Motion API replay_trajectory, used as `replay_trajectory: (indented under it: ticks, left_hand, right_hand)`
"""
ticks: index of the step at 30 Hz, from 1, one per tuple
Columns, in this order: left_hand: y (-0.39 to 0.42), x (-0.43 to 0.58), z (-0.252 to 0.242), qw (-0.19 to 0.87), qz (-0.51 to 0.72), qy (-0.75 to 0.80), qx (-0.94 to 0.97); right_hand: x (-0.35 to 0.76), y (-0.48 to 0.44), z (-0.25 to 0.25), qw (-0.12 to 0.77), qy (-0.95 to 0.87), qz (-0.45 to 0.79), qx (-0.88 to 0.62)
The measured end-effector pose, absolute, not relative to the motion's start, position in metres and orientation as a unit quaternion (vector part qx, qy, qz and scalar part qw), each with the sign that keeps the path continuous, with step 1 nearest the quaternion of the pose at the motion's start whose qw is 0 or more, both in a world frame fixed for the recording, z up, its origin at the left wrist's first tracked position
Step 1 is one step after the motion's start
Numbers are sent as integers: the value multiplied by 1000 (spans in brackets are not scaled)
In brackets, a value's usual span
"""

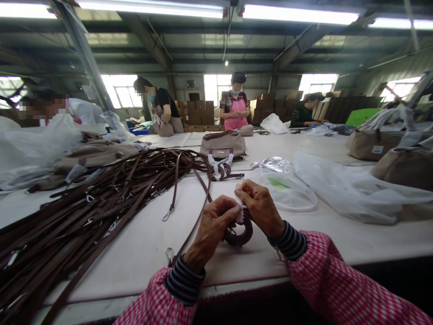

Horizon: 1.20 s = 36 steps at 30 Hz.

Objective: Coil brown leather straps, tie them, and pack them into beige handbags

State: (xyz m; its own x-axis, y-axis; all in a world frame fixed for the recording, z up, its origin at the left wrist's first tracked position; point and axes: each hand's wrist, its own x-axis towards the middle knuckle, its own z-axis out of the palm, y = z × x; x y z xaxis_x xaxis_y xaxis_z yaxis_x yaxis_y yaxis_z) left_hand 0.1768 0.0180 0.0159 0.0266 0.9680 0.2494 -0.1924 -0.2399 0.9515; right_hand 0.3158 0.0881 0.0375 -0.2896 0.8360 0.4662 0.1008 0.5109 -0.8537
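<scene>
Near the table's front edge, a brown leather strap [244, 237] is coiled into a ring below my fingers. My left hand [214, 223] is closed, thumb and fingers pinching a white wrapping strip [240, 215] that goes around the coil. The upper end of that strip is pinched by my right hand [260, 203], also closed. Just beyond my hands lies another coiled strap [223, 170] bound with white material. A large pile of loose brown straps [111, 194] with metal snap hooks spreads to the left.
A beige bag [223, 143] stands at mid-table, with more bags [368, 143] at the right. Clear plastic bags [341, 189] lie right of my hands. Several people work behind the white table [152, 262], including one in a pink apron [236, 115].
</scene>
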Motion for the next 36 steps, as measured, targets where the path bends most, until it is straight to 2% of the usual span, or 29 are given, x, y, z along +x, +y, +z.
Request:
replay_trajectory:
  ticks: [4, 8, 10, 13, 16, 19, 23, 26, 31, 33, 36]
  left_hand:
    - [19, 176, 17, 519, 601, 362, 488]
    - [15, 178, 16, 492, 581, 384, 522]
    - [14, 180, 15, 482, 566, 383, 548]
    - [14, 180, 11, 460, 545, 379, 589]
    - [16, 179, 7, 414, 536, 404, 615]
    - [16, 179, 5, 398, 538, 424, 609]
    - [11, 176, 9, 463, 561, 393, 563]
    - [3, 172, 12, 473, 594, 381, 527]
    - [-2, 163, 25, 448, 617, 375, 528]
    - [2, 159, 37, 406, 604, 366, 581]
    - [14, 147, 58, 300, 575, 388, 655]
  right_hand:
    - [315, 87, 30, 506, -634, 471, -347]
    - [319, 86, 22, 462, -536, 596, -380]
    - [319, 84, 26, 466, -558, 576, -373]
    - [317, 79, 39, 494, -672, 446, -324]
    - [312, 78, 49, 484, -749, 342, -295]
    - [305, 83, 48, 482, -705, 414, -316]
    - [306, 86, 51, 487, -661, 481, -308]
    - [322, 86, 65, 426, -699, 507, -270]
    - [349, 88, 86, 220, -830, 461, -225]
    - [348, 90, 90, 166, -841, 475, -197]
    - [336, 100, 94, 150, -836, 494, -188]
